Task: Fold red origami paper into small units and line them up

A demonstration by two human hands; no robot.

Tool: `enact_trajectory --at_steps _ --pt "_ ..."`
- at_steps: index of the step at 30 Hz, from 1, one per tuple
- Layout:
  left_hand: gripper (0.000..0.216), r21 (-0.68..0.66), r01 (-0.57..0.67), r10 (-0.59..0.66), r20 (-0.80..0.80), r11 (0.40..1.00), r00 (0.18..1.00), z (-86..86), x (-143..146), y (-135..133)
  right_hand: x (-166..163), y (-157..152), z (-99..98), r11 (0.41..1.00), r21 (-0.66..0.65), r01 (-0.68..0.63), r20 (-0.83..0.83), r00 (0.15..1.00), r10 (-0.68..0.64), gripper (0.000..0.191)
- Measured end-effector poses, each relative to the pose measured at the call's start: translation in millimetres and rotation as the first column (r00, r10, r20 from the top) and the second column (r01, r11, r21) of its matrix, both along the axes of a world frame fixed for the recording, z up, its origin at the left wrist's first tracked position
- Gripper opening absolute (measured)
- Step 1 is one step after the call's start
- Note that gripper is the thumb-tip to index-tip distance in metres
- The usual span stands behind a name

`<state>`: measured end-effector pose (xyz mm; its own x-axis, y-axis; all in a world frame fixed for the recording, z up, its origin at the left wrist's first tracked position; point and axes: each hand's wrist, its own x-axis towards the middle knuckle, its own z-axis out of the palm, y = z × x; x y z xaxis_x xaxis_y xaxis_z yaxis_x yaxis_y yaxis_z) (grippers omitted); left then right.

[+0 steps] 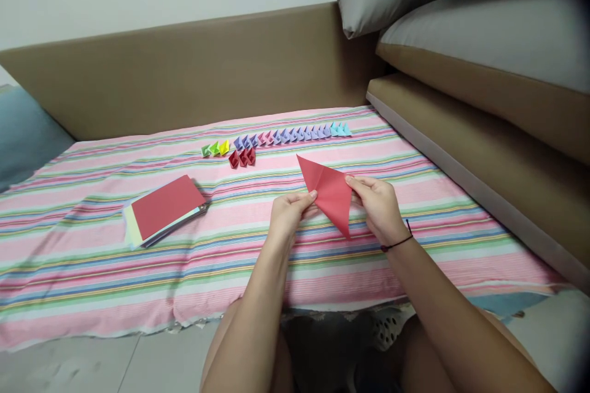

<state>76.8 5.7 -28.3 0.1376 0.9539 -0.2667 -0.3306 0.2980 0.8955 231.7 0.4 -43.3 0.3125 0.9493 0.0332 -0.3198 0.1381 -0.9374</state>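
Note:
A sheet of red paper (328, 191), folded into a triangle-like shape with a crease near its upper left, is held up above the striped cloth. My left hand (291, 212) pinches its lower left edge between thumb and fingers. At the upper right corner, my right hand (375, 201) pinches the paper with the thumb on top; a thin dark cord circles that wrist. One point of the paper aims to the upper left, another downward. The fingers beneath the sheet are partly hidden.
A stack of coloured paper (166, 209), red on top, lies at the left on the striped cloth (221, 282). Farther back stand a row of small folded paper pieces (295, 134) and several dark red ones (242, 158). Cushions (488, 43) are piled at the right.

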Motion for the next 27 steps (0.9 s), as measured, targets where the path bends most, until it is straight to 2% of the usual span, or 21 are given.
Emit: enact_trajectory --at_steps 2,5,11,18,21,24,27 --pt "0.028 0.032 -0.012 0.012 0.0 0.999 1.0 1.2 -0.2 -0.5 0.7 0.0 1.2 1.0 0.01 0.018 0.011 1.0 -0.018 0.017" --pt "0.027 0.049 0.034 -0.034 0.006 0.998 0.999 2.3 0.4 -1.5 0.2 -0.5 3.6 1.0 0.019 0.024 0.018 1.0 -0.025 0.017" --pt "0.019 -0.015 0.027 -0.028 -0.084 1.0 0.996 0.1 -2.5 1.1 -3.7 -0.4 -0.2 0.999 -0.037 -0.013 0.02 1.0 0.014 0.021" --pt "0.015 -0.092 0.04 -0.064 -0.275 0.995 0.959 -5.3 -10.7 9.1 -5.9 2.1 -15.9 0.992 -0.129 0.001 0.046 0.999 0.005 0.025" --pt "0.012 -0.094 0.07 -0.102 -0.392 0.993 0.914 -12.5 -17.9 11.4 -6.9 4.5 -27.1 0.985 -0.174 -0.002 0.067 0.998 0.014 0.024" --pt "0.015 -0.008 0.078 -0.069 -0.554 0.997 0.829 -20.5 -28.9 11.1 -6.6 8.4 -41.0 0.975 -0.223 0.019 0.108 0.994 0.006 0.02" --pt "0.011 0.212 0.084 0.088 -0.69 0.974 0.718 -25.9 -35.8 7.7 -5.3 12.4 -52.8 0.967 -0.251 0.045 0.17 0.985 -0.002 0.018"
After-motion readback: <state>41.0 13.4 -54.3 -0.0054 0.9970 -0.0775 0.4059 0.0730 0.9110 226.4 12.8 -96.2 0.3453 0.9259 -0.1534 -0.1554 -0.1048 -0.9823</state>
